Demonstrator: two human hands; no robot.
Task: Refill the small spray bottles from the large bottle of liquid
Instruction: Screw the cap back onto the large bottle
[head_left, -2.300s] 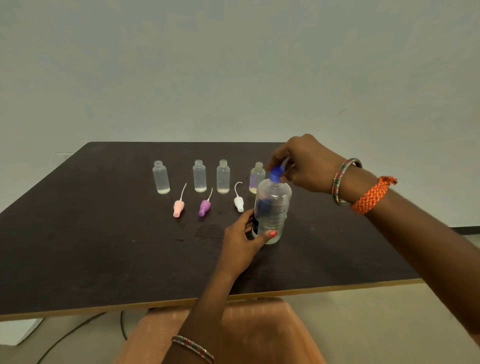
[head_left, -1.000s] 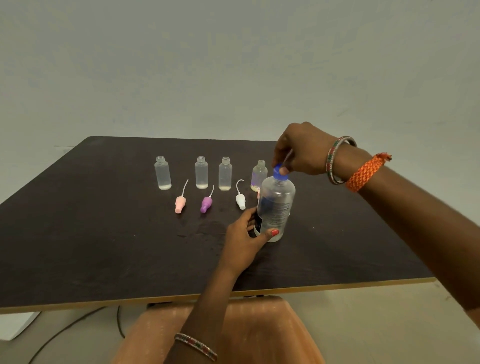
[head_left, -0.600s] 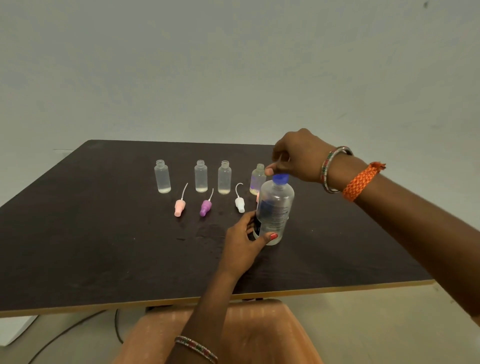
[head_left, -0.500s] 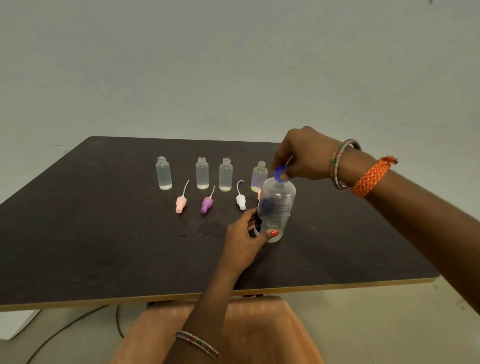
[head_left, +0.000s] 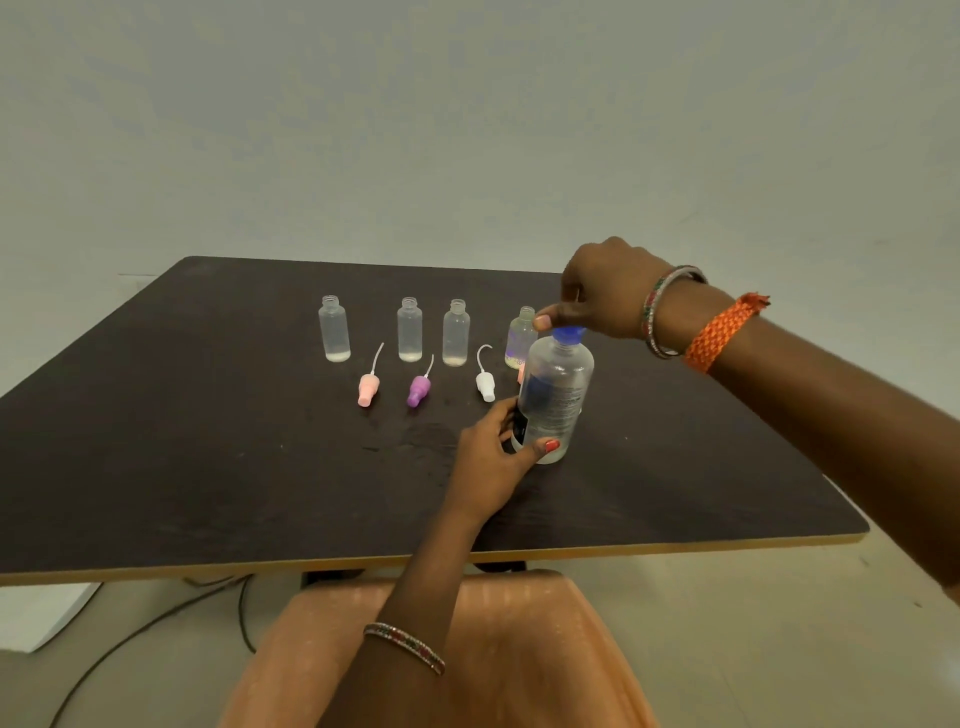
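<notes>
Upright near the dark table's front edge, we steady the large clear plastic bottle with our left hand curled round its base, right hand pinching its blue cap, four small uncapped bottles behind.

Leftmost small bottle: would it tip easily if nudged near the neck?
Probably. The leftmost small bottle stands tall and narrow, uncapped, with only a thin layer of liquid at its base, so it looks light. Once down, its round body would likely roll.

Beaded bangles both wrists, orange woven band (right), red nails.
</notes>
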